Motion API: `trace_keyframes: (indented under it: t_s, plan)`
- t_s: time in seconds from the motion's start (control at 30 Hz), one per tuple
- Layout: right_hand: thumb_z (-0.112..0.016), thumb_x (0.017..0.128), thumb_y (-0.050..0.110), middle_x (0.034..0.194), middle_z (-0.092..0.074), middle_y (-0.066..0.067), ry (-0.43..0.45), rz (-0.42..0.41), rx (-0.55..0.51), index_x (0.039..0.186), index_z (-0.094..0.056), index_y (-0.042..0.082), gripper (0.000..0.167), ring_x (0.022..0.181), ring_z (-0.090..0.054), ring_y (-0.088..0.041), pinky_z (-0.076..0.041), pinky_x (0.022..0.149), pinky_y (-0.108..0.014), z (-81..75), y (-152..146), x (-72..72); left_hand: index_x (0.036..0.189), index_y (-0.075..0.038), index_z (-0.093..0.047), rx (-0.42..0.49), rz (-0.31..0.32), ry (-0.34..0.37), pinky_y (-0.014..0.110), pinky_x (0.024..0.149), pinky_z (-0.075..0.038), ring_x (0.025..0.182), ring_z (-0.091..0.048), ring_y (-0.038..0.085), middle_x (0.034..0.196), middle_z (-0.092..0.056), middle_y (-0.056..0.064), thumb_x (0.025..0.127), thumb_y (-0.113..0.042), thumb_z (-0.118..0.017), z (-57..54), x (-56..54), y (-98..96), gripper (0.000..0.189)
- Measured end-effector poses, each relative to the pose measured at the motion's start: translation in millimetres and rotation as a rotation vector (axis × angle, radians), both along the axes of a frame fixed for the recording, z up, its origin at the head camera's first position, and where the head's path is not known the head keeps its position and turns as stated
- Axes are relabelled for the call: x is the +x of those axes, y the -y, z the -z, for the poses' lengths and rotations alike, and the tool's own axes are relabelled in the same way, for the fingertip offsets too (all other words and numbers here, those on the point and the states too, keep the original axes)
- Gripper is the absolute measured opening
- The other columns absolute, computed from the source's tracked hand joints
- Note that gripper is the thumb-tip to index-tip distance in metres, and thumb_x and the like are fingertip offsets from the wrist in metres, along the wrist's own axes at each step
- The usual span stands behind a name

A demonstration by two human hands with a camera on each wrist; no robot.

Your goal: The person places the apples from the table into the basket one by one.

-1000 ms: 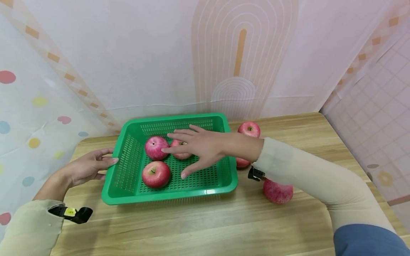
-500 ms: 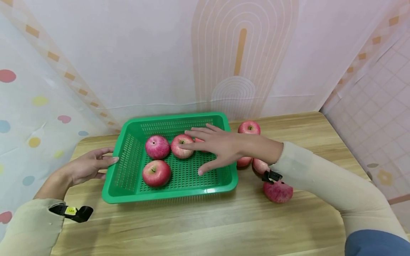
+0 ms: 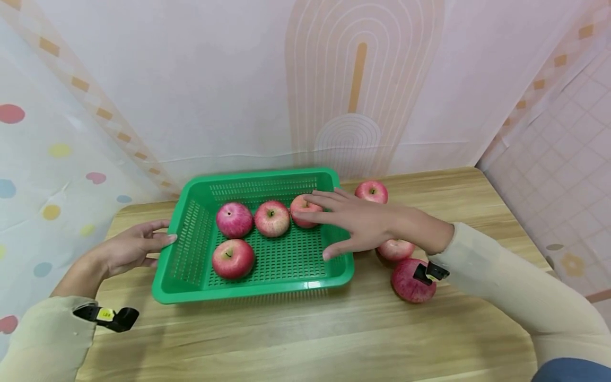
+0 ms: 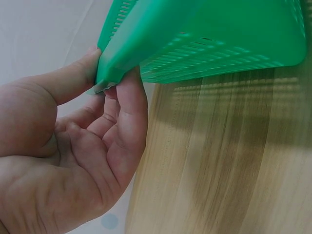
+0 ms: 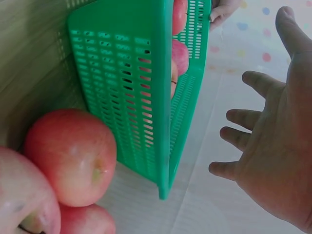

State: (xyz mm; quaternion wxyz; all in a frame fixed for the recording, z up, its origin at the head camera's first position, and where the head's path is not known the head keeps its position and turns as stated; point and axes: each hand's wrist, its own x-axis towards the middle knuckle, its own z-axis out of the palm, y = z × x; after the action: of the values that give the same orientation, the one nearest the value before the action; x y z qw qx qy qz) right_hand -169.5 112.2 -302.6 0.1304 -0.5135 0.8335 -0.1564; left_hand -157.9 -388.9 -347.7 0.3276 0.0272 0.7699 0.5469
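Your right hand (image 3: 363, 223), fingers spread & empty, hovers over the green basket's (image 3: 253, 289) right rim w/ loose apples (image 3: 396, 249) just right of it; left hand (image 3: 131, 249) pinches the left rim.

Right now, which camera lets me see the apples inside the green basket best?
The head view: all four apples in the basket show there from above, three in a back row and one in front, inside the green basket. The right wrist view catches only slivers of them through the basket's slotted wall. The left wrist view shows just the basket's outside, no apples.

The right hand (image 3: 359, 223) partly hides 1 apple (image 3: 395, 249) beside the basket (image 3: 253, 292)
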Motion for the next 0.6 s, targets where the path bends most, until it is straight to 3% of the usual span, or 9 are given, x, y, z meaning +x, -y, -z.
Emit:
trace_keyframes:
  t_s: [0.4,0.6]
  plan:
    - [-0.064,0.095,0.058,0.17,-0.012,-0.012,-0.016,0.017,-0.054,0.163,-0.025,0.02,0.087,0.156,-0.007,-0.034,-0.009,0.122,-0.061,6.0,-28.8,13.3,0.142,-0.018,-0.037,-0.001,0.005,-0.008,0.04,0.084,-0.06,0.1,-0.071,0.017,0.112,-0.072,-0.002,0.111,-0.016,-0.047,0.7,-0.1,-0.2,0.033]
    - [-0.072,0.093,0.048,0.17,-0.011,-0.01,0.004,0.045,-0.081,0.163,-0.024,0.023,0.089,0.156,-0.009,-0.033,-0.019,0.12,-0.062,7.7,-38.1,19.8,0.138,-0.021,-0.039,0.011,0.004,-0.006,0.04,0.084,-0.06,0.1,-0.072,0.017,0.112,-0.072,-0.003,0.111,-0.016,-0.047,-0.1,0.4,-0.4,0.029]
